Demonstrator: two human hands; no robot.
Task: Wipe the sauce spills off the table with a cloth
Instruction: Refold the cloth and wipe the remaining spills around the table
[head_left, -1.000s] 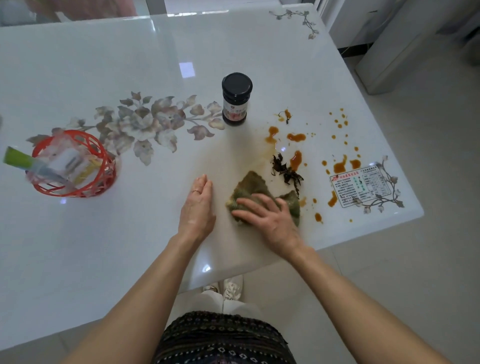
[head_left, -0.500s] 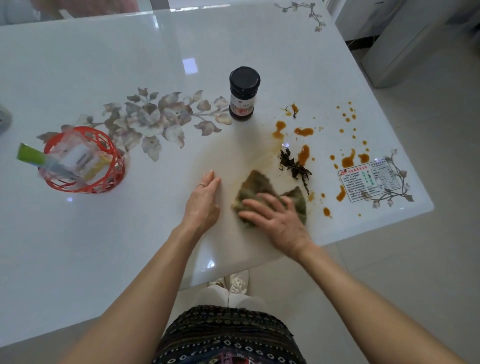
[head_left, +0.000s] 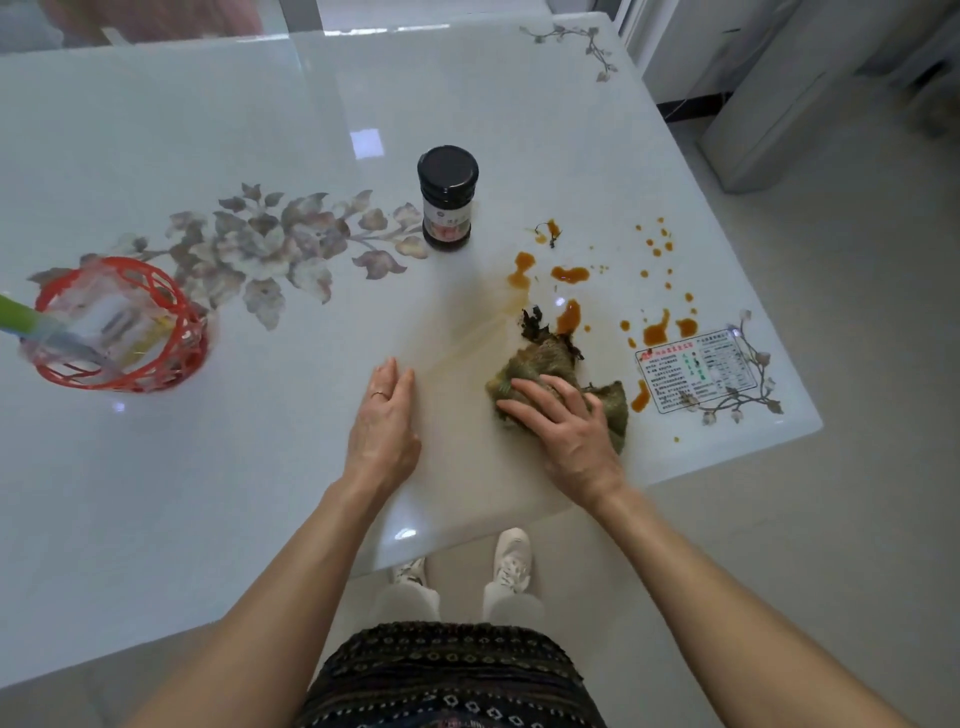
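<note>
A crumpled green-brown cloth (head_left: 545, 361) lies on the white glass table (head_left: 208, 467) near its front right edge. My right hand (head_left: 563, 423) presses flat on the cloth with spread fingers. Orange-brown sauce spills (head_left: 569, 273) dot the table beyond and to the right of the cloth, and a clump of dark solid bits (head_left: 535, 319) touches the cloth's far edge. A faint smear (head_left: 467, 332) runs left of the cloth. My left hand (head_left: 384, 426) rests flat on the table, left of the cloth, holding nothing.
A dark sauce jar (head_left: 447, 200) with a black lid stands upright behind the spills. A red wire basket (head_left: 119, 327) with packets sits at the far left. A printed label (head_left: 696, 369) is on the right corner. The table edge runs close to my right wrist.
My right hand has pushed the cloth to the right and a little away from me, up against the dark bits. My left hand has stayed in place.
</note>
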